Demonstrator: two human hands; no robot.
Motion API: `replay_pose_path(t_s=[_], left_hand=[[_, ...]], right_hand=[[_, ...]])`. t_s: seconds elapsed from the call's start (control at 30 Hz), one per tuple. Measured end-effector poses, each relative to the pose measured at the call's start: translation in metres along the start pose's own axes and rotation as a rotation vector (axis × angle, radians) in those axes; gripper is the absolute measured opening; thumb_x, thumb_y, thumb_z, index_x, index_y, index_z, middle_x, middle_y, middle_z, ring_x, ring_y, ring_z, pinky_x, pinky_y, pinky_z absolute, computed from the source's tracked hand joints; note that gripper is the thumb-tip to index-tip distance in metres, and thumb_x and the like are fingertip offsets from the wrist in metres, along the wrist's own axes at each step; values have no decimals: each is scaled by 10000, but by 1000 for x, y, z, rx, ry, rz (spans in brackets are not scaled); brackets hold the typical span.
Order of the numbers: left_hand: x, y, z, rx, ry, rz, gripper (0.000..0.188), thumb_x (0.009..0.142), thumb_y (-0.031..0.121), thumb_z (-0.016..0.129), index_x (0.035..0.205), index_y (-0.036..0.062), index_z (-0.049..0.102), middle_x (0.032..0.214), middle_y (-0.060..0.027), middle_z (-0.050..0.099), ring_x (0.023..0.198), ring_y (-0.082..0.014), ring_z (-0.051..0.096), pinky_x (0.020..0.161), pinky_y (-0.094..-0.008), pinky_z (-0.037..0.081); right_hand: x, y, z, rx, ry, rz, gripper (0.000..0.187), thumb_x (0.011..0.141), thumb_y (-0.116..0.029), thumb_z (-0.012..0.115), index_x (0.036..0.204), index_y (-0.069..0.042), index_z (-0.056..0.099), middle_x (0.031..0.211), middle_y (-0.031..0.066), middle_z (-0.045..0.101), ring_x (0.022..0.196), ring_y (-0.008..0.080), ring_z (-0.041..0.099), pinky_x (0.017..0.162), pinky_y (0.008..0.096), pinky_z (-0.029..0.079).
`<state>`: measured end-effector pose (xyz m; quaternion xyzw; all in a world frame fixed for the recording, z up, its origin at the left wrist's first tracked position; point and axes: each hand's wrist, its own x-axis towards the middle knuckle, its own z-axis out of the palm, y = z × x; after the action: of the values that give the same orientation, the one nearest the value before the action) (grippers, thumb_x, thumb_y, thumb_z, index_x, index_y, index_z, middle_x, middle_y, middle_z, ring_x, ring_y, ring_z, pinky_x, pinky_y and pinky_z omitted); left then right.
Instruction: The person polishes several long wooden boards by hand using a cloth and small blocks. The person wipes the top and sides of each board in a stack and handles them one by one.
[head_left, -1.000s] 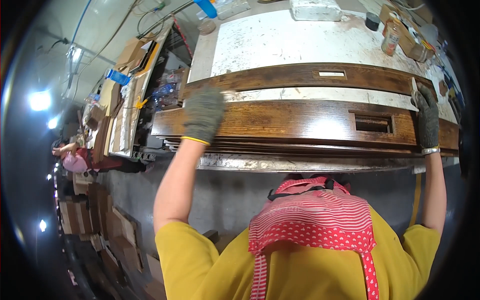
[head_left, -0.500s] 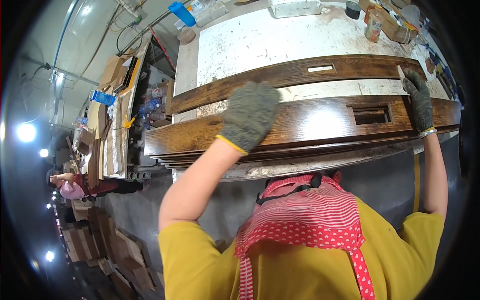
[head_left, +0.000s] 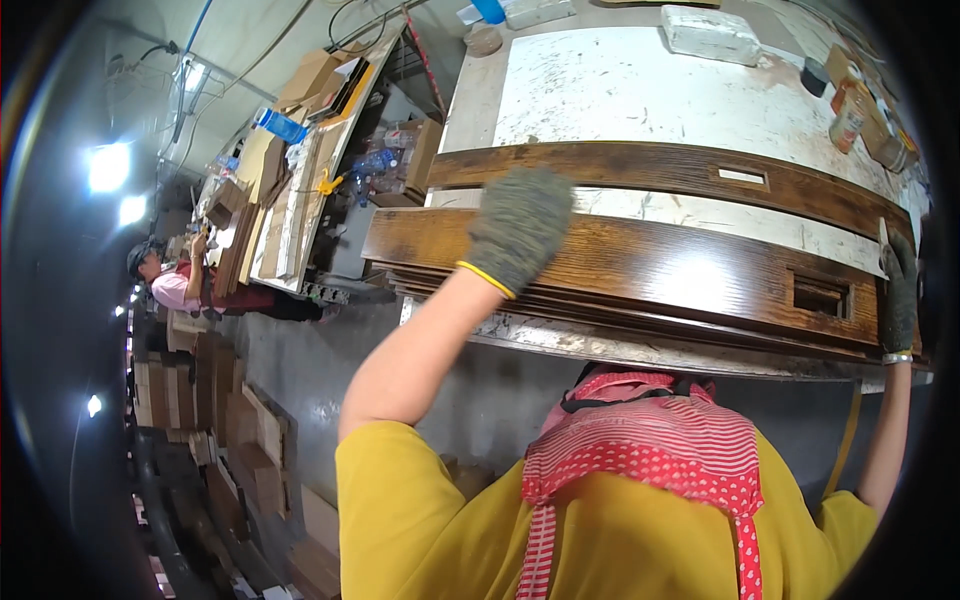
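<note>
Both my hands wear dark grey-green knit gloves with yellow cuffs. My left hand [head_left: 522, 222] lies palm down over the far edge of the top plank, its fingers stretched out, with nothing seen in it. This brown wood plank [head_left: 640, 265] is glossy, with a rectangular cutout near its right end, and lies on a stack of similar ones. At the plank's right end, my right hand [head_left: 900, 300] is closed on a thin pale strip [head_left: 884, 245] that points up and away. Beyond lies a narrower brown plank [head_left: 640, 168] with a small slot.
The white-topped worktable [head_left: 600, 90] is stained. A white wrapped block [head_left: 710, 35], a dark cup [head_left: 814, 76] and a bottle [head_left: 848, 118] stand at the back. A side bench [head_left: 300, 215] holds boards and cartons. Another person [head_left: 190, 285] stands beside it, left.
The view has swung left, so table and planks sit further right in it. My left hand has moved left along the plank; the right stays near its right end with the strip.
</note>
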<state>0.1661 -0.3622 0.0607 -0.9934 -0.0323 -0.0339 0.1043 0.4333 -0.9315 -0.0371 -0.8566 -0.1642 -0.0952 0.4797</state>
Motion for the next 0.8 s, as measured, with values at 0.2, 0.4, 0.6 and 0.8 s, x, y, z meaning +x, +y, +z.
replay_pose_path(t_s=[0.2, 0.4, 0.6, 0.8], left_hand=[[-55, -151, 46, 273, 88, -216, 173, 903, 171, 514, 923, 66, 650, 943, -168, 678, 904, -328, 673, 714, -444, 549], [-79, -231, 38, 285, -94, -532, 246, 936, 263, 482, 1020, 106, 652, 1035, -131, 669, 969, -346, 647, 841, -453, 517], [-48, -153, 38, 475, -181, -211, 213, 906, 233, 509, 957, 75, 642, 980, -152, 667, 916, -318, 657, 779, -428, 536], [-103, -259, 40, 179, -216, -735, 341, 948, 293, 447, 1138, 112, 665, 1085, -189, 687, 981, -395, 663, 864, -489, 522]], right_hand=[[1, -12, 9, -25, -38, -37, 425, 987, -226, 579, 1355, -20, 524, 1339, 71, 558, 1228, 161, 503, 1061, 312, 386], [3, -19, 21, -102, -15, -21, 416, 983, -233, 586, 1341, -26, 539, 1336, 76, 562, 1236, 172, 502, 1066, 312, 378], [2, -3, 3, -42, -26, -24, 434, 976, -261, 593, 1329, -12, 546, 1357, 91, 549, 1260, 184, 488, 1082, 322, 367], [5, 13, 4, 2, 4, 2, 416, 991, -231, 565, 1343, -12, 533, 1383, 85, 532, 1281, 180, 484, 1095, 325, 366]])
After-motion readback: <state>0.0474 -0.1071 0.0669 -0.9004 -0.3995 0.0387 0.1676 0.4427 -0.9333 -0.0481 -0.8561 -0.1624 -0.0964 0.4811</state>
